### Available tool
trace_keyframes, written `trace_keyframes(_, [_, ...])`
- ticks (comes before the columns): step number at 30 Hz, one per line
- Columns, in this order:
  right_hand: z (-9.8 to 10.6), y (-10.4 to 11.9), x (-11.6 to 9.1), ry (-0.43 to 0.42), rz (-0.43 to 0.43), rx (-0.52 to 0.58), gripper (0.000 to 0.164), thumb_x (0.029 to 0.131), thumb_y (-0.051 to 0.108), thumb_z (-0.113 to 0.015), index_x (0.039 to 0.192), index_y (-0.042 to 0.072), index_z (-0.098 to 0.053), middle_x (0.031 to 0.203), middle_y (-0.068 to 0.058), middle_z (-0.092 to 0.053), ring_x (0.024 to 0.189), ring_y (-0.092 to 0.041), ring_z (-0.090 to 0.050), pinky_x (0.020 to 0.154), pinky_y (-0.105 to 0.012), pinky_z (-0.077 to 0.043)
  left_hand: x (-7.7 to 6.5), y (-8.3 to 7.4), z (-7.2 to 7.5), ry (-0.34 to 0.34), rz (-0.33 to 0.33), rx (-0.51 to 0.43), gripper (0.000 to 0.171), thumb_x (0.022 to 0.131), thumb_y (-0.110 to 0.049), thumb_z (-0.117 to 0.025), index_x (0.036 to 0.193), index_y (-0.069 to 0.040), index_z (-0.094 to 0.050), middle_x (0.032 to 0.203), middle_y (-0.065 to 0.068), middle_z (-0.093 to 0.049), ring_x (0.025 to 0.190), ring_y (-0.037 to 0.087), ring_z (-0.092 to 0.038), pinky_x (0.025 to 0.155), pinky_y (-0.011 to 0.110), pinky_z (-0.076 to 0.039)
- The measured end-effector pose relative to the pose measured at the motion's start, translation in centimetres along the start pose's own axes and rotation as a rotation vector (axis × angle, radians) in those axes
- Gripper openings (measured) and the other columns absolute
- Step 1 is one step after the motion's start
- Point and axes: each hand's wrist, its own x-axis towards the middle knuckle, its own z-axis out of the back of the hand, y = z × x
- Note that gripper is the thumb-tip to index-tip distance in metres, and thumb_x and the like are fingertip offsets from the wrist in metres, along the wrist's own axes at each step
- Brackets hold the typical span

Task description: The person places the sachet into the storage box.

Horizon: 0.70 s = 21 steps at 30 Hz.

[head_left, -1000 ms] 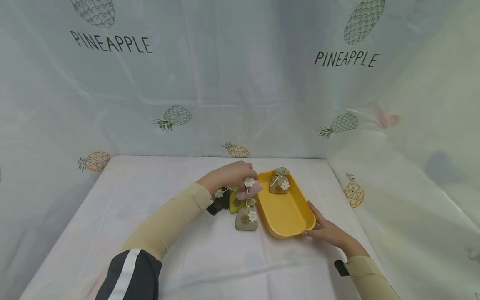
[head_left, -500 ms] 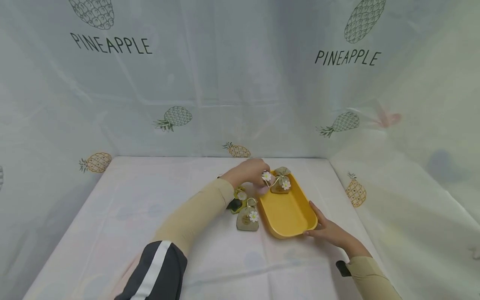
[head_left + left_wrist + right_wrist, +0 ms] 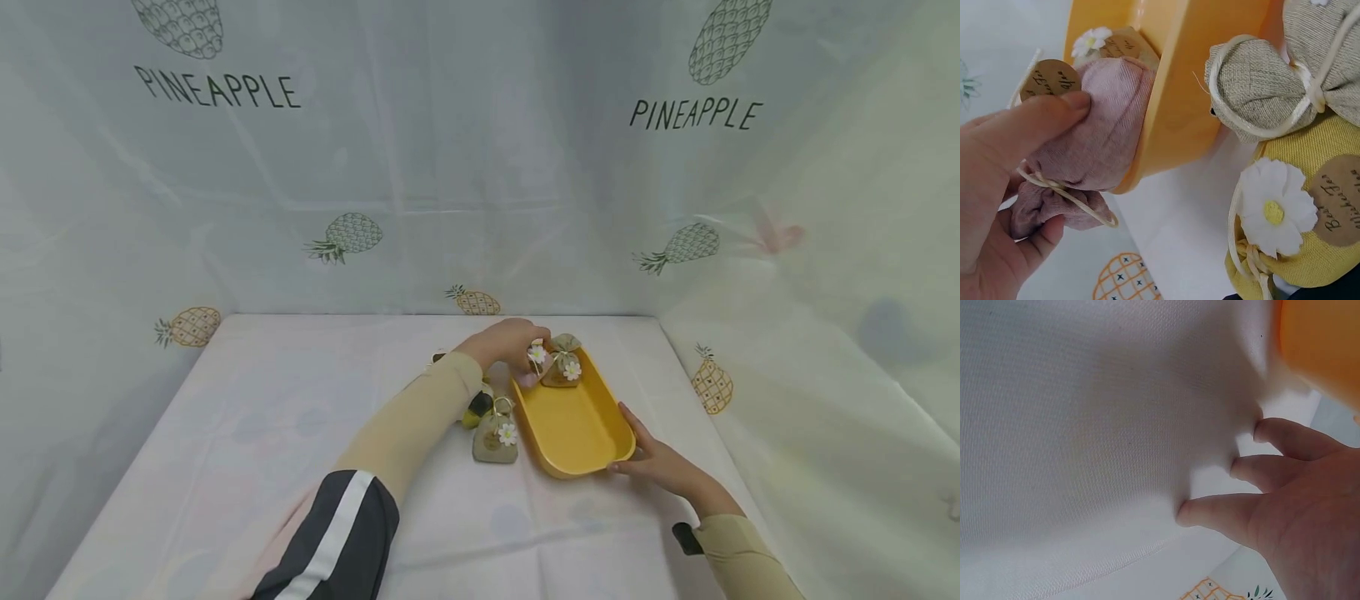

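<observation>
My left hand (image 3: 510, 342) holds a pink drawstring sachet (image 3: 1097, 119) at the left rim of the yellow tray (image 3: 570, 433). Its thumb presses the sachet's tag; the tied neck lies by the other fingers. Inside the tray's far end sits an olive-beige sachet (image 3: 562, 371) with a white flower. Outside, left of the tray, lie another olive-beige sachet (image 3: 491, 446) and a yellow sachet (image 3: 1297, 150), mostly covered by my left arm in the head view. My right hand (image 3: 663, 467) touches the tray's near right corner, thumb and forefinger spread; other fingers (image 3: 1222, 512) extend toward the white cloth.
A white cloth (image 3: 225, 433) covers the table. Behind it hangs a pineapple-print curtain (image 3: 480, 167), which also runs along the right side. A dark bit (image 3: 438, 356) shows beyond my left wrist.
My left hand has carried the pink sachet rightward from beside the other sachets to the tray's left rim. The right hand and the tray have hardly moved.
</observation>
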Motion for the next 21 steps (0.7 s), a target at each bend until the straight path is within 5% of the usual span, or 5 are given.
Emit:
trace_keyframes(6, [-0.02,0.10,-0.02,-0.006,0.012,-0.013,0.106,0.085,0.041,-0.073,0.158,0.027,0.003,0.161,-0.019,-0.004,0.140,-0.052,-0.011,0.102,-0.074,-0.017,0.61,0.47,-0.46,0.000,-0.035,0.015,0.056,0.085,-0.017,-0.078,0.134,-0.025,-0.053,0.111,-0.004,-0.060,0.092,0.013,-0.054,0.079,0.029,-0.046])
trace_keyframes(12, [-0.04,-0.05,0.04,-0.014,0.031,-0.010,0.105,0.085,0.036,-0.074,0.158,0.026,0.002,0.161,-0.020,-0.005,0.140,-0.052,-0.011,0.103,-0.073,-0.018,0.97,0.36,-0.89,-0.027,-0.088,0.099,0.044,0.084,-0.007,-0.076,0.120,-0.026,-0.059,0.109,-0.006,-0.060,0.090,0.012,-0.051,0.079,0.027,-0.045])
trace_keyframes(21, [0.05,-0.30,0.14,-0.018,0.041,-0.013,0.105,0.085,0.038,-0.074,0.158,0.027,0.002,0.161,-0.020,-0.005,0.140,-0.053,-0.012,0.102,-0.073,-0.019,0.94,0.26,-1.01,-0.001,-0.147,0.066,0.038,0.078,-0.014,-0.082,0.109,-0.021,-0.062,0.104,-0.006,-0.058,0.092,0.013,-0.049,0.083,0.026,-0.044])
